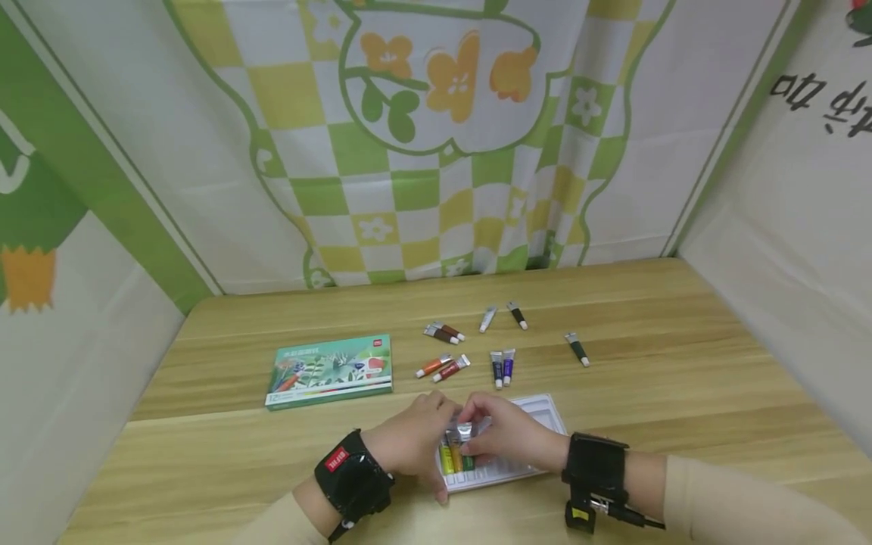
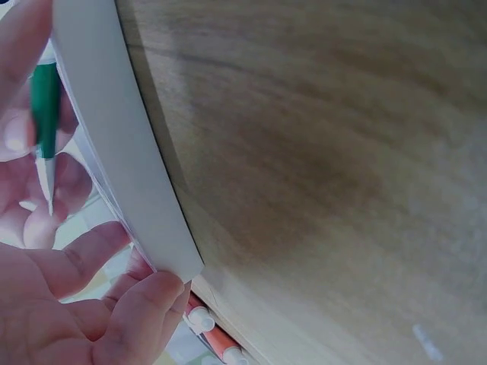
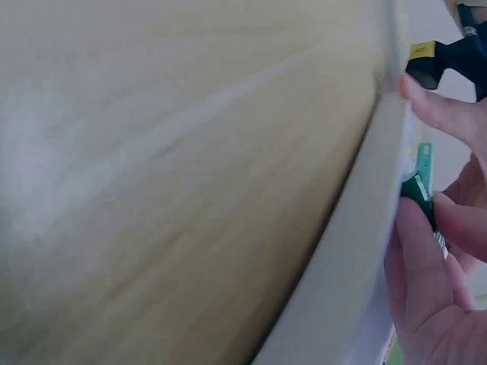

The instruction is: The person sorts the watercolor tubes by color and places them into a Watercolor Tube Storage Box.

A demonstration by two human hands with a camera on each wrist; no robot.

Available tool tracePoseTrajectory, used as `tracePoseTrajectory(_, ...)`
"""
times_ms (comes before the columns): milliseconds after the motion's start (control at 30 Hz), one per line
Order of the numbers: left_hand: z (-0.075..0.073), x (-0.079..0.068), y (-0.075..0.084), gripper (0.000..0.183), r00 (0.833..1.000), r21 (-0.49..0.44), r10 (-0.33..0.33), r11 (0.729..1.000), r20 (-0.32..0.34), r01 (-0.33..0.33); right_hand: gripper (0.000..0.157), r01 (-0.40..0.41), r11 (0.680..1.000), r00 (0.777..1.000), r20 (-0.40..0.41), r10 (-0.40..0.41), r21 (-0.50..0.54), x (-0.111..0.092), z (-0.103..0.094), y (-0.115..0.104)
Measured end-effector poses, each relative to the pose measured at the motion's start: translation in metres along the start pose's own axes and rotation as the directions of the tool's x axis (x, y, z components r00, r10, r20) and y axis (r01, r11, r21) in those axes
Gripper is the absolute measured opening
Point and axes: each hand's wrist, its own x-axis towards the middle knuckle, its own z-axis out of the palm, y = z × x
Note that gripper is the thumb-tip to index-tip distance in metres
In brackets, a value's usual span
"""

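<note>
Now seating green paint tube [image 1: 467, 453] into white tray [image 1: 545, 412] at near edge of bench [image 1: 647, 363], beside yellow and orange tubes already slotted. Right hand [image 1: 507, 435] pinches tube; left hand [image 1: 409, 439] grips tray edge, steadying. Next move likely: press tube flat into slot, then reach for loose tubes [image 1: 502, 366] beyond tray.

The tray [image 1: 545, 412] sits near the front of the table [image 1: 681, 363]. Loose paint tubes [image 1: 504, 367] lie behind it. The box [image 1: 330, 371] lies to their left.
</note>
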Motion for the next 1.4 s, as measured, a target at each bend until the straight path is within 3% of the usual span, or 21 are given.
tracePoseTrajectory(100, 0.001, 0.001, 0.0, 0.111, 1.0, 0.006, 0.01, 1.0, -0.007, -0.01, 0.029, 0.016, 0.998, 1.0, 0.0, -0.016, -0.065, -0.001, 0.0, 0.0)
tracePoseTrajectory(200, 0.001, 0.001, -0.001, 0.111, 1.0, -0.004, 0.004, 1.0, -0.003, -0.004, 0.031, 0.077, 0.957, 0.997, 0.026, -0.073, -0.278, -0.001, -0.002, -0.002)
tracePoseTrajectory(267, 0.001, 0.002, -0.002, 0.111, 1.0, -0.015, -0.004, 1.0, 0.006, 0.004, 0.033, 0.131, 0.89, 0.991, 0.064, -0.114, -0.438, -0.001, -0.005, -0.005)
tracePoseTrajectory(400, 0.001, 0.001, -0.001, 0.11, 1.0, -0.022, -0.013, 1.0, 0.018, 0.014, 0.037, 0.221, 0.712, 0.975, 0.151, -0.161, -0.666, -0.003, -0.007, -0.013)
tracePoseTrajectory(533, 0.001, 0.002, -0.001, 0.11, 1.0, -0.007, -0.021, 1.0, 0.017, 0.021, 0.031, 0.276, 0.547, 0.96, 0.204, -0.19, -0.79, -0.006, -0.006, -0.017)
tracePoseTrajectory(633, 0.001, 0.002, -0.001, 0.111, 1.0, 0.006, -0.022, 1.0, 0.015, 0.022, 0.024, 0.313, 0.475, 0.947, 0.229, -0.227, -0.822, -0.008, -0.006, -0.016)
tracePoseTrajectory(767, 0.001, 0.002, -0.001, 0.113, 1.0, 0.005, -0.017, 1.0, 0.011, 0.017, 0.021, 0.337, 0.432, 0.936, 0.246, -0.253, -0.837, -0.008, -0.007, -0.015)
tracePoseTrajectory(867, 0.001, 0.002, 0.0, 0.115, 1.0, -0.003, -0.022, 1.0, 0.012, 0.022, 0.021, 0.329, 0.434, 0.939, 0.243, -0.243, -0.838, -0.007, -0.008, -0.015)
tracePoseTrajectory(967, 0.001, 0.002, 0.0, 0.116, 1.0, -0.003, -0.026, 1.0, 0.013, 0.026, 0.018, 0.321, 0.458, 0.944, 0.242, -0.223, -0.829, -0.004, -0.008, -0.018)
tracePoseTrajectory(1033, 0.001, 0.001, 0.0, 0.116, 1.0, -0.005, -0.025, 1.0, 0.01, 0.025, 0.015, 0.325, 0.451, 0.943, 0.25, -0.22, -0.831, -0.001, -0.007, -0.02)
tracePoseTrajectory(1267, -0.002, 0.001, 0.001, 0.113, 1.0, 0.001, -0.005, 1.0, -0.003, 0.005, 0.013, 0.332, 0.345, 0.936, 0.261, -0.236, -0.878, 0.004, -0.004, -0.024)
tracePoseTrajectory(1400, -0.001, 0.001, 0.001, 0.114, 1.0, 0.003, -0.009, 1.0, 0.007, 0.009, 0.014, 0.344, 0.318, 0.93, 0.273, -0.248, -0.883, 0.003, -0.004, -0.021)
